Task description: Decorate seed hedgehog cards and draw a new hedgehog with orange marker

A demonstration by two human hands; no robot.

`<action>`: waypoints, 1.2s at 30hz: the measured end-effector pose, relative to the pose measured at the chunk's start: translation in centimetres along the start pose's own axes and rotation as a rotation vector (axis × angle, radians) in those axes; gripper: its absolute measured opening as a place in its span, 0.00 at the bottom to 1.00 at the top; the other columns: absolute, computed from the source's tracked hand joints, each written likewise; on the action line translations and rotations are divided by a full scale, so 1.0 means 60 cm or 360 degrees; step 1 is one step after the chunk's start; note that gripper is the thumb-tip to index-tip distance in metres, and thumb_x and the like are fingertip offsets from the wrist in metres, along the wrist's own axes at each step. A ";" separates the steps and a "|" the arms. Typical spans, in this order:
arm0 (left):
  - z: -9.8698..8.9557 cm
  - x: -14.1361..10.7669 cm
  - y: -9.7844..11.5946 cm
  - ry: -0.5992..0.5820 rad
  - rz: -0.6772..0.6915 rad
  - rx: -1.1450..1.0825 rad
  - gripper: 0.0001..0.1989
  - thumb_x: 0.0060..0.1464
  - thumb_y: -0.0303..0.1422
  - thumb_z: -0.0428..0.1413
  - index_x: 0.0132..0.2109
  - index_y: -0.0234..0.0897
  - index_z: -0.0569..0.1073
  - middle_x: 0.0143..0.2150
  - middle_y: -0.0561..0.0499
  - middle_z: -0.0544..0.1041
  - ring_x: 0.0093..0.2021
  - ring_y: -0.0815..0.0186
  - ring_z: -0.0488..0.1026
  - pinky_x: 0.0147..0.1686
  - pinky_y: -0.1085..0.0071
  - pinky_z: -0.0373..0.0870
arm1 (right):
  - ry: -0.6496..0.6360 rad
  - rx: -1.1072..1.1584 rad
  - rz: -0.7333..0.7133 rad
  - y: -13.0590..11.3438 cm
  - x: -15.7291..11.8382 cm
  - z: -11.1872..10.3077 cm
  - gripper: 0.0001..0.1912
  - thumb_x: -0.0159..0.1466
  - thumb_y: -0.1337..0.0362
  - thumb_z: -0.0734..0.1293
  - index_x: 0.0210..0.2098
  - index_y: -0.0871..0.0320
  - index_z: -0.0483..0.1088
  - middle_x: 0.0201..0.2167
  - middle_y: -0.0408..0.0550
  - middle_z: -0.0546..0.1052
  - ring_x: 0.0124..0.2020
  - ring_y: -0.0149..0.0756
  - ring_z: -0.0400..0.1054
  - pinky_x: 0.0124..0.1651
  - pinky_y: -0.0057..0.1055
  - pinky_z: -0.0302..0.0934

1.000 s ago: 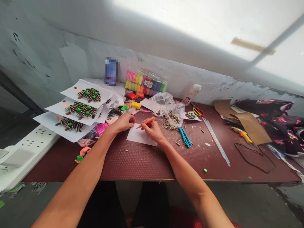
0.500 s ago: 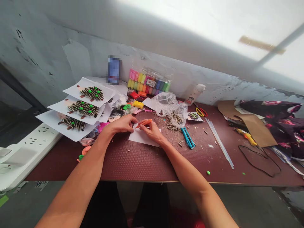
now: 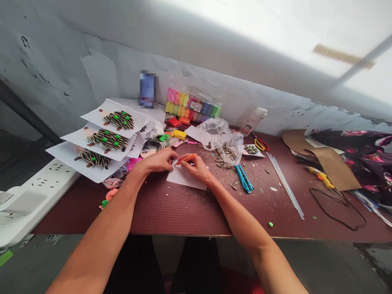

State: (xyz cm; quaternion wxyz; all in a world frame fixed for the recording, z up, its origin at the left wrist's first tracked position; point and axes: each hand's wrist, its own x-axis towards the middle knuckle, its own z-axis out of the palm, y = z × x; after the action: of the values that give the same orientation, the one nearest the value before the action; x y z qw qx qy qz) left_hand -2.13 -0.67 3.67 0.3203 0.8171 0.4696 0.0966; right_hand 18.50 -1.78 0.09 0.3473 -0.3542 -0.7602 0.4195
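A second ago your right hand (image 3: 197, 168) was farther from your left hand (image 3: 161, 160); now, near the centre of the frame, its fingertips are close beside the left ones. Your right fingers grip the orange pen (image 3: 190, 157), tilted flatter than before, over the white paper (image 3: 183, 179) just below mid-frame. Your left fingers bend at the paper's upper-left corner; I cannot tell whether they pinch it. The blue tool (image 3: 243, 179), right of centre, appears slightly farther right in the frame.
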 end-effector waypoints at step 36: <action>0.001 -0.002 0.003 -0.0015 -0.0067 -0.0011 0.21 0.42 0.28 0.55 0.46 0.34 0.79 0.41 0.48 0.80 0.37 0.63 0.75 0.37 0.71 0.69 | -0.0021 -0.0053 0.0014 -0.008 -0.004 -0.001 0.11 0.69 0.63 0.65 0.38 0.60 0.80 0.41 0.51 0.81 0.39 0.34 0.72 0.45 0.32 0.64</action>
State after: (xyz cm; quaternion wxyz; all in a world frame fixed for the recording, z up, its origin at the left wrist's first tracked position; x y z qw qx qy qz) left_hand -2.02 -0.87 3.76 0.3273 0.8062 0.4849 0.0877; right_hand 18.54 -2.14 0.47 0.3346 -0.3604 -0.7678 0.4106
